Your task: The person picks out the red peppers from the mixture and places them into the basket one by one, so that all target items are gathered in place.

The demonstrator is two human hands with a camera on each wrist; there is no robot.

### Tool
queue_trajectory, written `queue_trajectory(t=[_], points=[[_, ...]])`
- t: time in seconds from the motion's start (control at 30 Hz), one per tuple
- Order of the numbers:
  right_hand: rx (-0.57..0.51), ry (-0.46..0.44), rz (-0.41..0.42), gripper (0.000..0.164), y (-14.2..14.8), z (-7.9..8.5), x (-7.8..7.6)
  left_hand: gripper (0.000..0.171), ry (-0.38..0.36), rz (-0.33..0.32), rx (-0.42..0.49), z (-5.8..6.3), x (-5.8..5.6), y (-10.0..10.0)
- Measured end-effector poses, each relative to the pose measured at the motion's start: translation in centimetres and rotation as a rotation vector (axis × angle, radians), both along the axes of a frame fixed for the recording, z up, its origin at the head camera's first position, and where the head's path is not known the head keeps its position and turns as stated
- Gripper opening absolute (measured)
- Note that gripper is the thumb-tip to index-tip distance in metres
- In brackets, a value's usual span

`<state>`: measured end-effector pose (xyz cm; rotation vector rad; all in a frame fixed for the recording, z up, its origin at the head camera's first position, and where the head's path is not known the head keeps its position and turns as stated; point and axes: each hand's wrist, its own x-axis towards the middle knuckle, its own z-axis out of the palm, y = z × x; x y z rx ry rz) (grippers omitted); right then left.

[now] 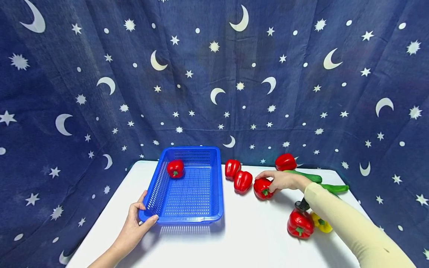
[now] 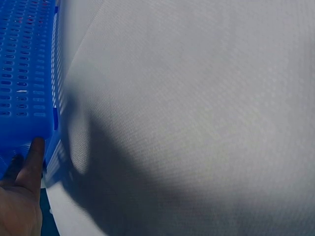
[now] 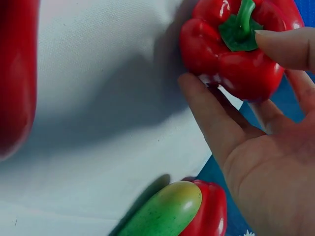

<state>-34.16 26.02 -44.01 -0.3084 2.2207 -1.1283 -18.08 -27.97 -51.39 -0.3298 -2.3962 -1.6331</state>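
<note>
At the near left corner of a blue plastic basket (image 1: 188,219), my left hand (image 1: 134,223) holds the rim, thumb along the front and fingers along the left side. The left wrist view shows the same hand (image 2: 22,191) low against the basket wall (image 2: 27,125). One red bell pepper (image 1: 175,168) lies inside the basket. To the basket's right, my right hand (image 1: 285,181) grips another red bell pepper (image 1: 262,189). In the right wrist view its thumb is by the green stem of this pepper (image 3: 234,69), and its fingers reach around the side.
Two red bell peppers (image 1: 232,169) (image 1: 243,182) lie between basket and right hand. Another red pepper (image 1: 285,162) and green cucumbers (image 1: 310,176) lie at the back right. Nearer, by the right forearm, are a red pepper (image 1: 300,224), a yellow pepper (image 1: 321,222) and a dark object (image 1: 302,205).
</note>
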Motion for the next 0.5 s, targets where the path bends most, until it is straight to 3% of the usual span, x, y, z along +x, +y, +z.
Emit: queue_trajectory(t=[0.3, 0.5], points=[[0.031, 0.011, -0.042, 0.069, 0.12, 0.04, 0.48, 0.044, 0.011, -0.009, 0.004, 0.21, 0.03, 0.03], [-0.004, -0.017, -0.058, 0.077, -0.02, -0.22, 0.79, 0.045, -0.001, 0.002, -0.006, 0.13, 0.03, 0.01]])
